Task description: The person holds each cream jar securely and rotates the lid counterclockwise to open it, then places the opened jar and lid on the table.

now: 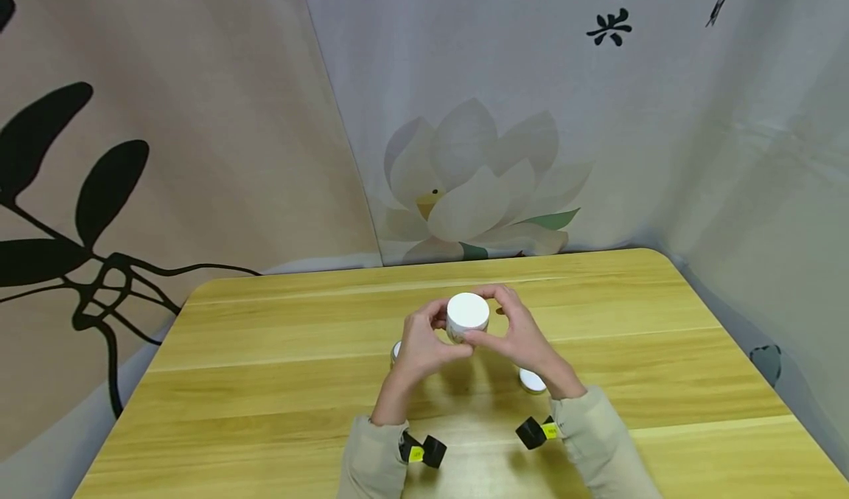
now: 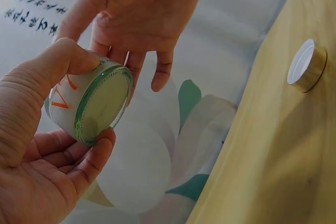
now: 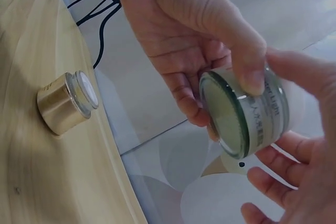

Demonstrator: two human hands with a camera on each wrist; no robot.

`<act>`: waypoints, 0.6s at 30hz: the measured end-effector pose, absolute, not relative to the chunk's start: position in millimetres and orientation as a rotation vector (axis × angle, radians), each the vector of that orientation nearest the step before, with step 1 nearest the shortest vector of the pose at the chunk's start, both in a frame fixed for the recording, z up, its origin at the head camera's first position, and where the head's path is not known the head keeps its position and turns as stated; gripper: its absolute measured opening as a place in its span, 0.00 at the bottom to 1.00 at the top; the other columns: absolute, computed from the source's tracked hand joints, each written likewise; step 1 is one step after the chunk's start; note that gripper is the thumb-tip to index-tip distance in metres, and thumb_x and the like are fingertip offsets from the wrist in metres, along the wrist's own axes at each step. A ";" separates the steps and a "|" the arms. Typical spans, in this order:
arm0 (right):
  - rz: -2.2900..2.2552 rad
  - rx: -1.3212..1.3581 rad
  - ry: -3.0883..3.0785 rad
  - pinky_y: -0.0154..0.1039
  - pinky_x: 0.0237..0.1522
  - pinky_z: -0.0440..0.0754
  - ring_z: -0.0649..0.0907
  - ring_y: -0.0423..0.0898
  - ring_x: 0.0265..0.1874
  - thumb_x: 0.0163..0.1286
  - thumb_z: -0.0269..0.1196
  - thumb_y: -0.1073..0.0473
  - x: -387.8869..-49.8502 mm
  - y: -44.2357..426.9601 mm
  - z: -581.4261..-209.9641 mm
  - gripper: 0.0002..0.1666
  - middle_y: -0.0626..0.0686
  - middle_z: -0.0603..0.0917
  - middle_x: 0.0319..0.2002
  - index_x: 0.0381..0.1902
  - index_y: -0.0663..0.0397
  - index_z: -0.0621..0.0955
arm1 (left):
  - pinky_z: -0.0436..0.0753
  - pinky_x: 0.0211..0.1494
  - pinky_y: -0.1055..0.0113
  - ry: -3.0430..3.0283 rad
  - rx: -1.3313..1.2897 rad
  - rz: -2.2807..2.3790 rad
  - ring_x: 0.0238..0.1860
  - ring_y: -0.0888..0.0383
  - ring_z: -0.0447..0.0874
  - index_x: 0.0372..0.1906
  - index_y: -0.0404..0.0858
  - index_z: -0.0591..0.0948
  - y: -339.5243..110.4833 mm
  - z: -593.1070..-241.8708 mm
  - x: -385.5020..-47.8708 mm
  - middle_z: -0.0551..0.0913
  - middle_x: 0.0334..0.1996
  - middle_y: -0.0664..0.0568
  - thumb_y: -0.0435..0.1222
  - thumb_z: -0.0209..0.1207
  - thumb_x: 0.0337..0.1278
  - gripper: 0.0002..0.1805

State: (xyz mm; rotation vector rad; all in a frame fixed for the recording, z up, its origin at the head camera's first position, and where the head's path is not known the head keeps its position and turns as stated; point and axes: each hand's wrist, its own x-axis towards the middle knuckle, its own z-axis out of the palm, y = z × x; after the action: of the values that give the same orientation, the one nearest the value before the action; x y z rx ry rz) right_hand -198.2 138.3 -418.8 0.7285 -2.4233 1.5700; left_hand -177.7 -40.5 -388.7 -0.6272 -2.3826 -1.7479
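Above the table, both hands hold a small glass jar (image 2: 92, 103) with a white lid (image 1: 468, 311), its clear base tilted into the wrist views. My left hand (image 1: 422, 343) grips one side, thumb on the printed label and fingers beneath. From the other side my right hand (image 1: 520, 335) reaches round the jar near its lid, with the thumb on the near edge; part of its hold is hidden. A gold jar (image 3: 58, 106) with a white top and no outer lid stands on the table by my left hand. Under my right wrist, a gold cap (image 2: 313, 69) shows its white inside.
The wooden table (image 1: 265, 396) has rounded far corners. Printed cloth (image 1: 530, 79) with a lotus and dark leaves hangs behind it. Black wrist cameras (image 1: 422, 451) with yellow labels sit at both sleeve cuffs.
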 end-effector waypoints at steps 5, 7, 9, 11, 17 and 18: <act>1.593 0.717 -2.378 0.49 0.47 0.68 0.71 0.48 0.50 0.53 0.70 0.64 -196.9 137.2 -414.1 0.29 0.53 0.76 0.50 0.53 0.56 0.75 | 0.81 0.40 0.64 -2.374 -0.641 -1.755 0.37 0.49 0.79 0.46 0.22 0.77 -40.4 -389.8 -178.1 0.81 0.38 0.38 0.24 0.67 0.34 0.25; 1.619 0.724 -2.339 0.47 0.47 0.70 0.72 0.47 0.49 0.53 0.69 0.67 -196.8 137.0 -412.6 0.29 0.55 0.76 0.50 0.54 0.60 0.74 | 0.81 0.41 0.61 -2.362 -0.653 -1.759 0.38 0.48 0.79 0.46 0.22 0.77 -40.3 -390.7 -178.9 0.81 0.38 0.37 0.25 0.68 0.35 0.25; 1.653 0.729 -2.291 0.44 0.47 0.72 0.73 0.45 0.47 0.52 0.67 0.71 -196.5 137.4 -411.4 0.28 0.58 0.76 0.49 0.53 0.63 0.73 | 0.81 0.41 0.59 -2.353 -0.660 -1.764 0.38 0.47 0.79 0.46 0.21 0.77 -40.2 -391.8 -179.6 0.81 0.39 0.37 0.25 0.68 0.34 0.26; 1.708 0.733 -2.232 0.40 0.47 0.73 0.74 0.44 0.47 0.51 0.67 0.74 -196.0 137.9 -410.5 0.28 0.60 0.76 0.49 0.52 0.67 0.72 | 0.81 0.40 0.58 -2.347 -0.664 -1.763 0.37 0.47 0.79 0.46 0.21 0.77 -40.0 -392.7 -180.1 0.81 0.39 0.36 0.24 0.68 0.34 0.26; 1.834 0.719 -2.081 0.29 0.51 0.73 0.76 0.40 0.47 0.49 0.66 0.79 -196.1 142.8 -414.8 0.28 0.64 0.73 0.47 0.48 0.73 0.68 | 0.81 0.40 0.58 -2.358 -0.644 -1.772 0.37 0.48 0.79 0.47 0.22 0.77 -41.3 -394.9 -179.8 0.81 0.39 0.38 0.23 0.68 0.34 0.26; 1.835 0.713 -2.075 0.29 0.51 0.73 0.76 0.40 0.47 0.48 0.66 0.79 -196.0 143.4 -415.1 0.28 0.64 0.73 0.47 0.48 0.73 0.67 | 0.81 0.40 0.57 -2.362 -0.638 -1.775 0.37 0.48 0.79 0.47 0.22 0.77 -41.8 -395.3 -179.7 0.81 0.39 0.38 0.24 0.68 0.34 0.26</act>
State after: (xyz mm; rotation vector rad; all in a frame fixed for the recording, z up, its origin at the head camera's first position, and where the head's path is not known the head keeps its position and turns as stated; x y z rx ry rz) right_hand -196.0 143.4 -415.1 0.7126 -2.0751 1.8354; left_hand -179.7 -41.8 -395.3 -0.6383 -2.3618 -1.7753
